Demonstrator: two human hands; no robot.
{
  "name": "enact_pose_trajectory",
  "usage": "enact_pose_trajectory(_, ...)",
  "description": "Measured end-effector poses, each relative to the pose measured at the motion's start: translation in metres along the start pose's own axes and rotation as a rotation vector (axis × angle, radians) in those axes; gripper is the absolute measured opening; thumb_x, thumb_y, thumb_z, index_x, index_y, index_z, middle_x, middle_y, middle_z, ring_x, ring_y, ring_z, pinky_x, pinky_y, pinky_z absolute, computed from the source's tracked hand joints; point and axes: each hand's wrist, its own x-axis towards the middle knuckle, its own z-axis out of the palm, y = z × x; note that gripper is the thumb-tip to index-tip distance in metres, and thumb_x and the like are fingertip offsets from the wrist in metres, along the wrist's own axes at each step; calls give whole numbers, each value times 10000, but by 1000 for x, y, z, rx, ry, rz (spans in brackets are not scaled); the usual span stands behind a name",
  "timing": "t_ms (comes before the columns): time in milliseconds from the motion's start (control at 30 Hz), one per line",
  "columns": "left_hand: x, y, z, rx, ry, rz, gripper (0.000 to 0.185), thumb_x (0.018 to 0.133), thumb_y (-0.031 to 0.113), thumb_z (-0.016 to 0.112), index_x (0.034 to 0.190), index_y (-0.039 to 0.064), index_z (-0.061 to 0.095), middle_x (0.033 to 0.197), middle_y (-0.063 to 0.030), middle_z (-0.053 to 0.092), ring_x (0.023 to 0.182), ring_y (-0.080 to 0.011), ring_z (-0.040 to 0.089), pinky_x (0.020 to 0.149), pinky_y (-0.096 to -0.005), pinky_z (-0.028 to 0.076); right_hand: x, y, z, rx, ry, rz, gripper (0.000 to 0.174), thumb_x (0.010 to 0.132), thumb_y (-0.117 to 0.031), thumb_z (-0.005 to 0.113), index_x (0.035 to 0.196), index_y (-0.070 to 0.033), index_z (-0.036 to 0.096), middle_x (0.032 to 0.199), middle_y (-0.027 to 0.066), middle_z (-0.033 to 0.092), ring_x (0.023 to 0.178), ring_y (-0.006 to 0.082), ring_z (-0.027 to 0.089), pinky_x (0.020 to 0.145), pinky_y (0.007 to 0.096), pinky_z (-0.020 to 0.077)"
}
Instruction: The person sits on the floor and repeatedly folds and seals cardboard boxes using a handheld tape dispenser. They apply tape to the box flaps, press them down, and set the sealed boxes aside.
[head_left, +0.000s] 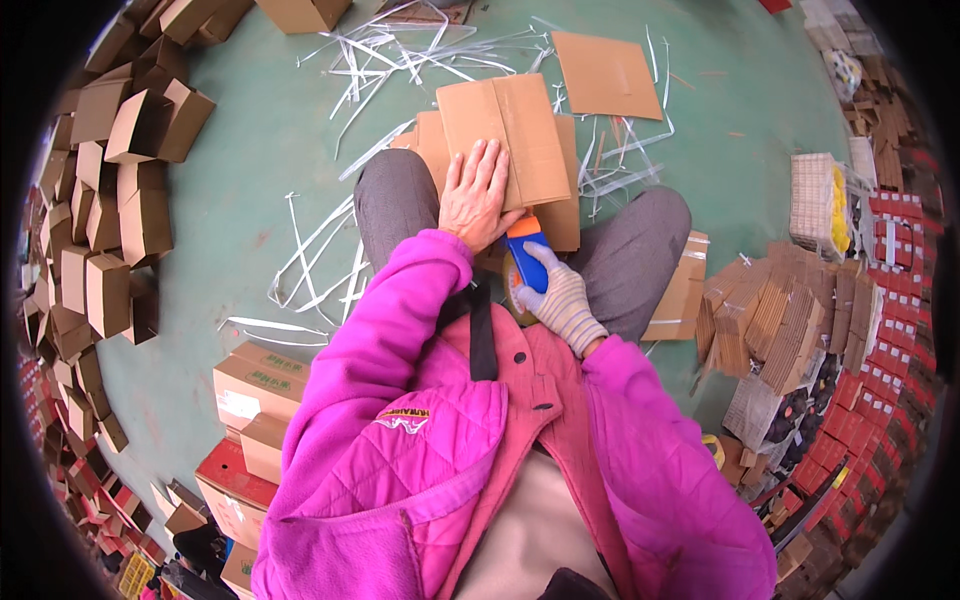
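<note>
Between the person's knees lies a folded cardboard carton (525, 135), on top of more flattened cardboard (568, 217). My left hand (476, 195), bare, rests palm down on the carton's near left part, fingers extended, with the thumb toward the tape dispenser. In my right hand (559, 289), wearing a striped knit glove, is a blue and orange tape dispenser (529, 259). Its orange end is at the carton's near edge, and a roll of tape is partly visible below it. Another flat cardboard piece (609, 75) lies on the floor at the upper right.
White strapping strips (390, 56) are scattered over the green floor (255, 150). Many opened cartons (139, 124) are heaped at left. Closed boxes (259, 382) are stacked at lower left. Bundled flat cardboard (757, 300), a white crate (810, 199) and red boxes (862, 420) stand at right.
</note>
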Motion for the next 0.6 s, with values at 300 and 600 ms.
enact_pose_trajectory(300, -11, 2, 6, 29, 67, -87, 938, 647, 340, 822, 1445, 70, 409, 1506, -109, 383, 1418, -294, 324, 1014, -573, 362, -21, -25, -60, 323, 196, 7, 636, 744, -170, 728, 1340, -80, 525, 1149, 177, 661, 1015, 246, 666, 899, 364, 517)
enact_pose_trajectory(600, -16, 2, 26, -117, 358, -58, 690, 585, 261, 850, 1158, 6, 562, 1341, -145, 494, 1366, -301, 406, 1020, -576, 390, 75, -118, -91, 143, 444, -352, 601, 723, -162, 727, 1288, -26, 572, 1153, 185, 643, 1027, 285, 634, 932, 366, 487)
